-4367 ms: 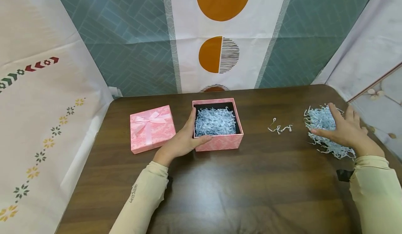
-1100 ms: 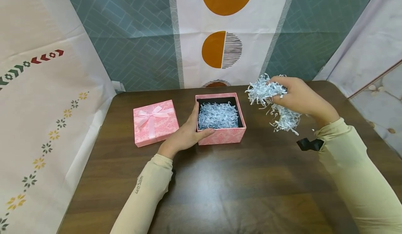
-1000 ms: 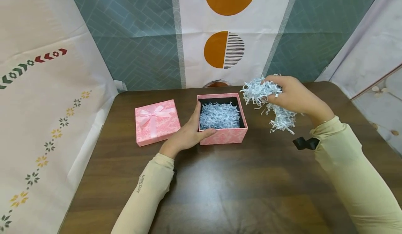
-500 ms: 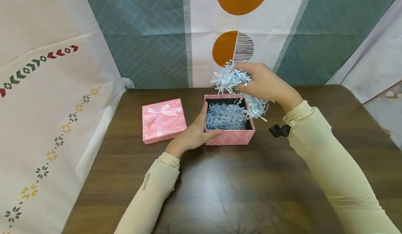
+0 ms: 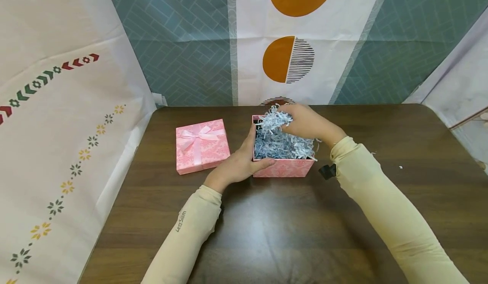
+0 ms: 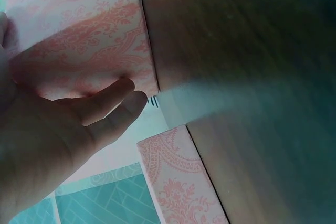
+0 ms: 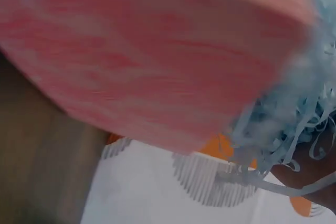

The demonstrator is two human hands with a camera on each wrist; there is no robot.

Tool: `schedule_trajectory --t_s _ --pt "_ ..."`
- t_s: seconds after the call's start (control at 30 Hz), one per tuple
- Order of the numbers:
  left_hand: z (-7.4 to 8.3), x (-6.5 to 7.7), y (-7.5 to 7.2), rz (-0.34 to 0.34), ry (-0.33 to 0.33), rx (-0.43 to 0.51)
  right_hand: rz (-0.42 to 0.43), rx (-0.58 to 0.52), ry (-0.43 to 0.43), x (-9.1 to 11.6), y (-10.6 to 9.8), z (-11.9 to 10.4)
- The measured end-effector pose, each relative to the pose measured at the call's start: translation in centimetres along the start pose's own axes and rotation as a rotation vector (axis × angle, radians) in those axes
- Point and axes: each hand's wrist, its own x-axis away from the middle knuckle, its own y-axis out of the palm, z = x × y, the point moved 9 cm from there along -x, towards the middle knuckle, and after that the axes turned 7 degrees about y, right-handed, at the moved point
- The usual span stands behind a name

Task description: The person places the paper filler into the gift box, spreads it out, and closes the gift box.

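An uncovered pink gift box (image 5: pixel 283 169) with a dark inside stands on the table, light blue shredded paper (image 5: pixel 271 145) filling much of it. My left hand (image 5: pixel 238 164) rests against its near left corner, fingers laid along the left side and thumb along the front; the left wrist view shows those fingers nearly straight on the patterned wall. Over the box's far right part, my right hand (image 5: pixel 308 123) grips a bundle of the same shredded paper (image 5: pixel 275 118). Some strands hang over the right rim. The right fingertips are hidden by paper.
A pink lid (image 5: pixel 202 146) with a ribbon bow lies left of the box, close to the left hand. Tiny paper scraps (image 5: pixel 400 167) lie on the brown table (image 5: pixel 259 233) to the right. Fabric hangings (image 5: pixel 183 42) stand behind and at both sides.
The right hand took up the shredded paper from the table's right side, carried it left, and lowered it into the box opening. The left hand stays at the box corner.
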Motion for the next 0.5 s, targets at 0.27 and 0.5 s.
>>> schedule_trajectory --t_s 0.27,0.5 --pt "-0.2 0.2 0.0 0.006 -0.013 0.004 0.012 0.127 0.022 -1.0 3.1 0.4" --pt "-0.1 0.3 0.0 0.001 -0.023 -0.005 -0.122 0.233 0.007 -0.8 7.1 0.5"
